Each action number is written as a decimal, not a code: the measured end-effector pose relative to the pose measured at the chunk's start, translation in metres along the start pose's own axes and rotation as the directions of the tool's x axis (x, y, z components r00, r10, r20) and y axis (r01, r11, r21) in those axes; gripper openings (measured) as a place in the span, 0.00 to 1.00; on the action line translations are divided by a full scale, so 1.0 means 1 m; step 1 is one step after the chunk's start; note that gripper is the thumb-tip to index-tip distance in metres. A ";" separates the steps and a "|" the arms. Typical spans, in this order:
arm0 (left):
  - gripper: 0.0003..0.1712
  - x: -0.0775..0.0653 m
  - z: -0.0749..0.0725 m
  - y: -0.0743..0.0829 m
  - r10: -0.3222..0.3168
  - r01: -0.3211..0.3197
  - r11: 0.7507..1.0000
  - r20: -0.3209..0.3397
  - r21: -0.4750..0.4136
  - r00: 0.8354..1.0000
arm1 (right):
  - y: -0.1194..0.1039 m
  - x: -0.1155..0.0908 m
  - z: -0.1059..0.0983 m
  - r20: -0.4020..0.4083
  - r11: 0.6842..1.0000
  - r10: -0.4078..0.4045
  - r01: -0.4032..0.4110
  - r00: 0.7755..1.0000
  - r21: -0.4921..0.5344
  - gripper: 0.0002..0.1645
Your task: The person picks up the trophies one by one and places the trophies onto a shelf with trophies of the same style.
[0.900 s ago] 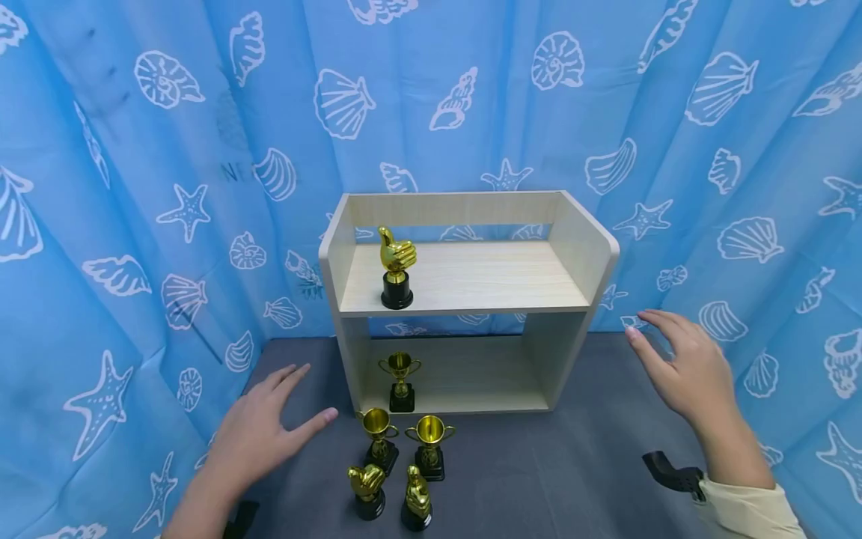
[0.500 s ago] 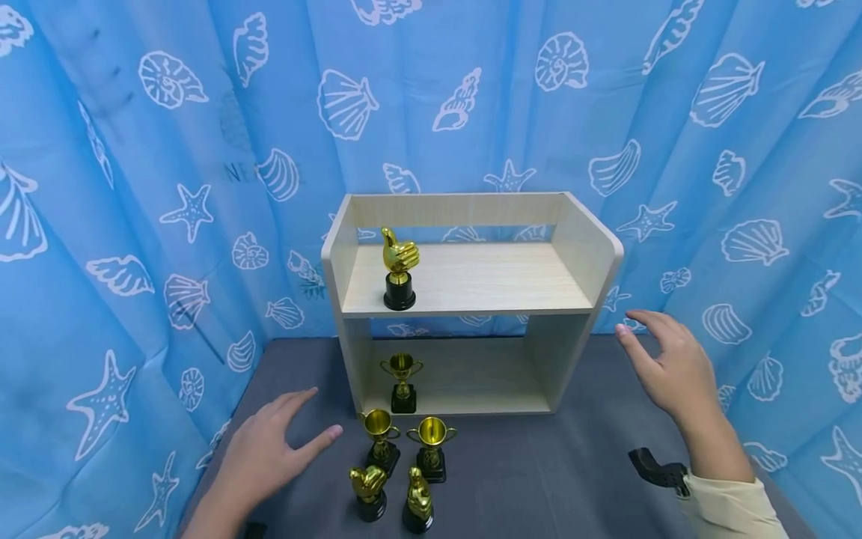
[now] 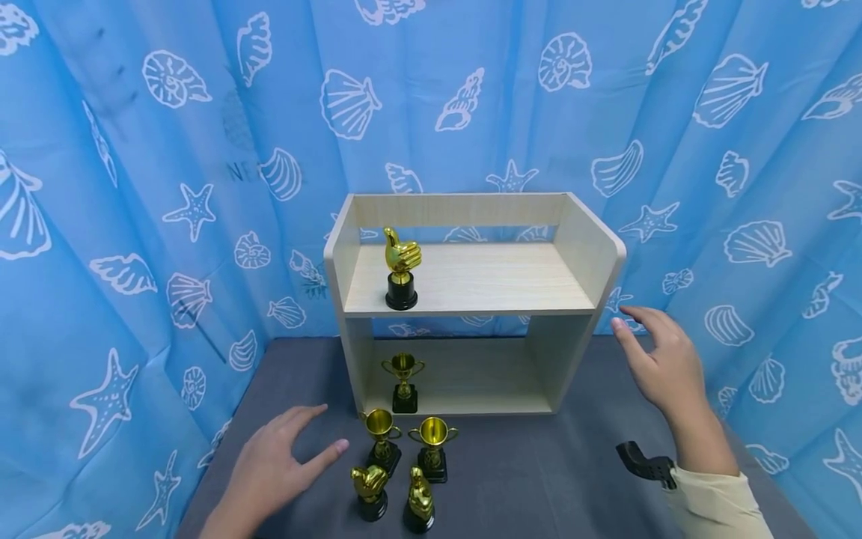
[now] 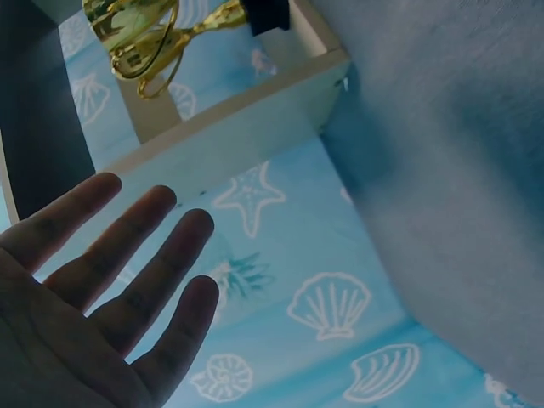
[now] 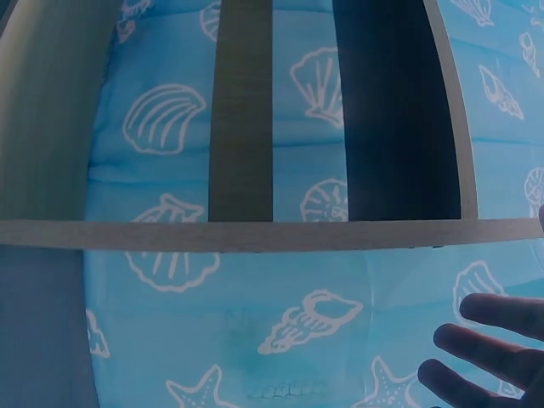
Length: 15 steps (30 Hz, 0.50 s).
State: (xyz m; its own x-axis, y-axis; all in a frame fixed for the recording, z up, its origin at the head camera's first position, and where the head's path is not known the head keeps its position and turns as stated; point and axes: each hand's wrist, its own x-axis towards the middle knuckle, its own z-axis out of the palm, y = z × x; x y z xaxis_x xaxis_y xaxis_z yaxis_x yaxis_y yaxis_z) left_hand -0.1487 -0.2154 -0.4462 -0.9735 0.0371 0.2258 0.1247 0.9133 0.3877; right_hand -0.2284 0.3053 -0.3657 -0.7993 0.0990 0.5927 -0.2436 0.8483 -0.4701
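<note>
My left hand point(image 3: 272, 468) hovers over the table left of the small trophies, fingers spread and holding nothing. Nearest to it are a gold cup trophy point(image 3: 380, 425) and a thumbs-up trophy point(image 3: 370, 485), both on black bases. To their right stand another cup trophy point(image 3: 433, 432) and a second thumbs-up trophy point(image 3: 420, 495). A two-tier wooden shelf point(image 3: 471, 311) carries a thumbs-up trophy point(image 3: 402, 258) on its upper board and a cup trophy point(image 3: 404, 368) on its lower one. Beside the shelf's right side my right hand point(image 3: 667, 363) is raised, thumb and fingers apart, with nothing in it.
Grey cloth point(image 3: 512, 479) covers the table under the shelf. Behind and at both sides hangs a blue curtain point(image 3: 444, 157) with white shell prints. A black strap piece point(image 3: 646, 463) juts out from the right wrist.
My left hand has moved down and slightly right, toward the front of the table. The right hand has shifted left, closer to the shelf. The trophies stay where they stood.
</note>
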 end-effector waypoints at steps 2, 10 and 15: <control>0.44 -0.002 0.003 -0.001 -0.011 0.011 1.000 0.005 -0.010 1.000 | -0.002 0.002 0.001 -0.004 1.000 0.001 -0.001 1.000 0.003 0.29; 0.43 -0.009 0.014 0.000 -0.049 0.051 0.996 0.039 -0.070 0.998 | -0.005 0.008 0.007 -0.017 1.000 0.015 -0.014 1.000 0.023 0.28; 0.41 -0.012 0.021 0.004 -0.049 0.050 0.993 0.019 -0.103 0.999 | -0.009 0.012 0.015 -0.095 0.997 0.001 0.006 0.995 0.072 0.26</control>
State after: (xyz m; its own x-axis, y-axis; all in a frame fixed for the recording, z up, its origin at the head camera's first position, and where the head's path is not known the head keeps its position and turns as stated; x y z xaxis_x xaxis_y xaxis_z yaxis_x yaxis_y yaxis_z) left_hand -0.1405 -0.2037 -0.4666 -0.9819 0.0006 0.1893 0.0947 0.8672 0.4889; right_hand -0.2440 0.2916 -0.3638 -0.7434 0.1486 0.6522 -0.2875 0.8094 -0.5122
